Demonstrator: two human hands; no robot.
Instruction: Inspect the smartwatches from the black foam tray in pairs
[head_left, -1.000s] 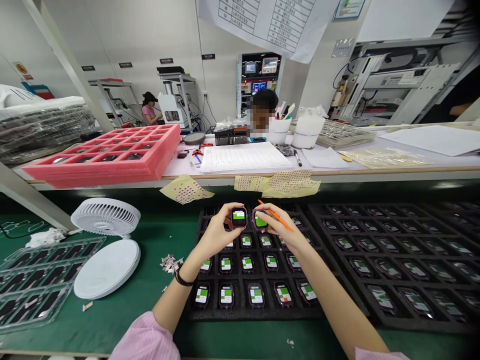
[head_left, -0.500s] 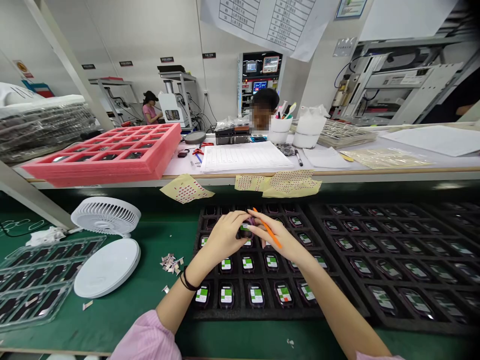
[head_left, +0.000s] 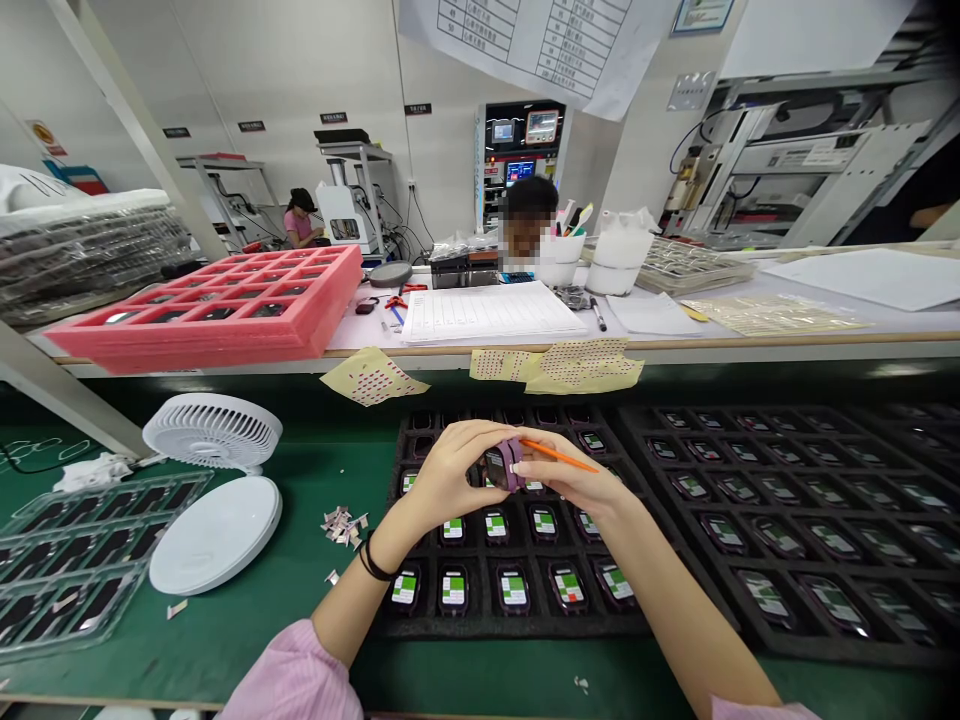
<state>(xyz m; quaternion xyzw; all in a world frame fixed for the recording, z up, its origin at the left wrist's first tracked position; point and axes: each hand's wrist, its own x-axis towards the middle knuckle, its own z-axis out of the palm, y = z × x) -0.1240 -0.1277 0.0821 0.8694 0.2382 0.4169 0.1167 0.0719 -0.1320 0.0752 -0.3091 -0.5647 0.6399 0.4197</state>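
Note:
Above the black foam tray (head_left: 517, 625), my left hand (head_left: 448, 470) grips a small purple-edged device (head_left: 504, 467) between thumb and fingers. The device is tilted, its dark face toward the left and its purple side toward the right. My right hand (head_left: 574, 475) touches the purple side with its fingertips and holds an orange stick (head_left: 561, 456), which points to the right. Similar devices with green and white screens, such as one (head_left: 513, 588) near the front, lie in the tray's compartments. My hands cover some of the compartments.
A second black foam tray (head_left: 739, 625) stands at the right. On the left are a white fan (head_left: 214, 535), clear plastic trays (head_left: 112, 610) and small scraps (head_left: 343, 527). A red foam tray (head_left: 300, 335) rests on the shelf; a person (head_left: 529, 225) is behind it.
The device has turned in my hands and now shows its purple side. My right hand has shifted slightly right and down, and the orange stick lies flatter.

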